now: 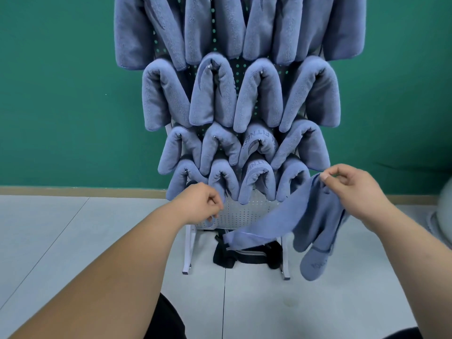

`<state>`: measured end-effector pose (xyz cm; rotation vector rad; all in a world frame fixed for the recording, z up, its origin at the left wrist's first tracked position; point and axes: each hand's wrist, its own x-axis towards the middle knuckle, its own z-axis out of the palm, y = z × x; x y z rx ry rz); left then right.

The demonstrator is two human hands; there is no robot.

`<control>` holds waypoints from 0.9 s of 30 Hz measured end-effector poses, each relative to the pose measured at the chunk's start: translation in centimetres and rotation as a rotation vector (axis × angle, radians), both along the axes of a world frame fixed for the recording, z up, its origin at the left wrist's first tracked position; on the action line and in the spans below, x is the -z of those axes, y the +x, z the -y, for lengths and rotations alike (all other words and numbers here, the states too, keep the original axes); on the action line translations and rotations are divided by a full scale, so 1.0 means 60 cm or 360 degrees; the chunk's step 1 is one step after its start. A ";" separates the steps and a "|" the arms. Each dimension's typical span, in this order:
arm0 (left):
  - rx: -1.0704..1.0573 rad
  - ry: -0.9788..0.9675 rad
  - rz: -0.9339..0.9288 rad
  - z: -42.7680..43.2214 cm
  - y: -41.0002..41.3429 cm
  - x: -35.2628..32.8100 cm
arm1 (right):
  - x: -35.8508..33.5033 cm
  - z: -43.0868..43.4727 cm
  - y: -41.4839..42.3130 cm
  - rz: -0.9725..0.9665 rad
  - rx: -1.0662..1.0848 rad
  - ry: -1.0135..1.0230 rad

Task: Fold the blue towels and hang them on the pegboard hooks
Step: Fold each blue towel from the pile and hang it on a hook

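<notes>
Bare forearms (137,265), possibly black trousers (166,319)

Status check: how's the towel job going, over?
Right hand pinches loose towel, unfolded. Left hand pinches blue edge, likely same towel. Hung towels crowd pegboard; nothing blocking.

**Around your work area: wall, floor and stray items**

Ahead of you stands a flat teal-green painted wall (61,94). A narrow tan skirting strip (73,191) runs along its foot, where it meets a pale grey tiled floor (73,241). You can see thin dark joints between the tiles, and a faint yellowish stain (290,302) lies on one tile close to you. A crumpled black fabric bundle with pale striped bands (227,259) lies on the floor near the wall. At your far right edge a blurred, rounded white object (444,216) pokes into view; what it is cannot be told.
</notes>
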<state>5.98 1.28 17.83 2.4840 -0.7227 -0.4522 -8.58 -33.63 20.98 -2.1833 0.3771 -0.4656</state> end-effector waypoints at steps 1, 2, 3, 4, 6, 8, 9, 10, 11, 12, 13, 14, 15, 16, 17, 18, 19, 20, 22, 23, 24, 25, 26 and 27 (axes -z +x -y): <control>0.0011 -0.0042 -0.0029 -0.003 -0.001 0.000 | -0.001 0.002 -0.002 -0.0020 -0.0029 -0.0021; 0.0026 -0.0075 -0.0046 -0.003 -0.004 0.000 | -0.001 0.001 -0.003 -0.0058 -0.0072 -0.0081; 0.0049 -0.0105 -0.0049 0.001 -0.010 -0.002 | -0.002 -0.006 -0.005 -0.0106 -0.0126 -0.0169; 0.0073 -0.0132 -0.0047 0.007 -0.016 -0.002 | -0.002 -0.015 -0.006 -0.0156 -0.0178 -0.0286; 0.0104 -0.0199 -0.0025 0.027 -0.031 -0.002 | -0.002 -0.040 -0.003 -0.0225 -0.0257 -0.0517; 0.0144 -0.0266 -0.0005 0.051 -0.050 -0.005 | -0.005 -0.068 0.001 -0.0231 -0.0316 -0.0616; 0.0176 -0.0299 -0.0017 0.063 -0.060 -0.006 | -0.006 -0.082 0.002 -0.0218 -0.0347 -0.0618; 0.0210 -0.0325 -0.0043 0.074 -0.068 -0.006 | -0.006 -0.093 0.003 -0.0206 -0.0374 -0.0597; 0.0235 -0.0350 -0.0072 0.084 -0.077 -0.007 | -0.007 -0.104 0.004 -0.0196 -0.0405 -0.0562; 0.0241 -0.0375 -0.0082 0.093 -0.085 -0.006 | -0.006 -0.112 0.004 -0.0188 -0.0435 -0.0519; 0.0232 -0.0388 -0.0063 0.103 -0.092 -0.004 | -0.005 -0.119 0.004 -0.0178 -0.0464 -0.0479; 0.0218 -0.0392 -0.0021 0.111 -0.098 -0.001 | -0.004 -0.125 0.003 -0.0158 -0.0491 -0.0445; 0.0199 -0.0377 0.0035 0.118 -0.103 0.004 | -0.003 -0.130 0.003 -0.0135 -0.0520 -0.0417; 0.0176 -0.0363 0.0098 0.124 -0.109 0.006 | -0.002 -0.134 0.002 -0.0115 -0.0550 -0.0385; 0.0146 -0.0354 0.0153 0.128 -0.113 0.008 | -0.003 -0.138 0.001 -0.0099 -0.0579 -0.0350; 0.0124 -0.0355 0.0192 0.132 -0.116 0.010 | -0.003 -0.140 0.000 -0.0088 -0.0599 -0.0324; 0.0108 -0.0345 0.0221 0.133 -0.118 0.011 | -0.004 -0.139 -0.001 -0.0081 -0.0604 -0.0318; 0.0107 -0.0335 0.0246 0.133 -0.118 0.011 | -0.004 -0.136 -0.002 -0.0079 -0.0589 -0.0324; 0.0105 -0.0329 0.0263 0.127 -0.109 0.010 | -0.005 -0.125 -0.002 -0.0078 -0.0525 -0.0341; 0.0098 -0.0333 0.0237 0.123 -0.103 0.008 | -0.006 -0.118 -0.003 -0.0075 -0.0491 -0.0335; 0.0090 -0.0331 0.0207 0.117 -0.096 0.006 | -0.007 -0.112 -0.003 -0.0069 -0.0460 -0.0319; 0.0077 -0.0314 0.0185 0.112 -0.089 0.005 | -0.008 -0.105 -0.003 -0.0063 -0.0430 -0.0303; 0.0065 -0.0299 0.0173 0.106 -0.083 0.004 | -0.010 -0.100 -0.003 -0.0058 -0.0403 -0.0289; 0.0050 -0.0268 0.0168 0.101 -0.078 0.003 | -0.012 -0.095 -0.004 -0.0056 -0.0379 -0.0276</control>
